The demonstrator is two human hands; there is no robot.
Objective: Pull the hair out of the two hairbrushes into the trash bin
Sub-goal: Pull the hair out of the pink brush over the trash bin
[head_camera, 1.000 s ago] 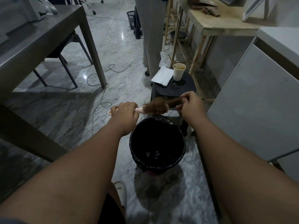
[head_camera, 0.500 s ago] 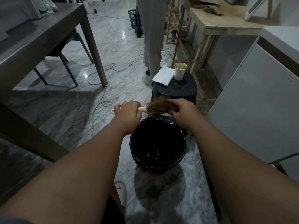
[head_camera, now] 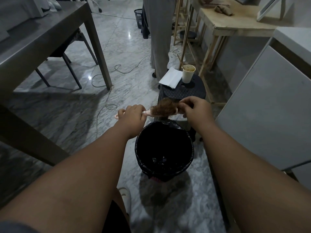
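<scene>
A pink hairbrush (head_camera: 155, 113) is held level just above the far rim of the trash bin (head_camera: 139, 158), a round bin lined with a black bag. My left hand (head_camera: 133, 115) is shut on the brush handle. A clump of brown hair (head_camera: 165, 106) covers the bristles and stands up from them. My right hand (head_camera: 196, 109) pinches the right end of that hair at the brush tip. Only one brush is in view.
A black stool (head_camera: 193, 94) behind the bin carries a paper cup (head_camera: 188, 74) and a white napkin (head_camera: 170, 78). A person's legs (head_camera: 159, 39) stand beyond it. A grey table (head_camera: 33, 47) is at left, a white cabinet (head_camera: 269, 106) at right, cables (head_camera: 107, 91) lie on the floor.
My right hand slid left onto the brush head, then drew back to its tip, fingers pinched on the hair, which now lifts off the bristles. The left hand stays put.
</scene>
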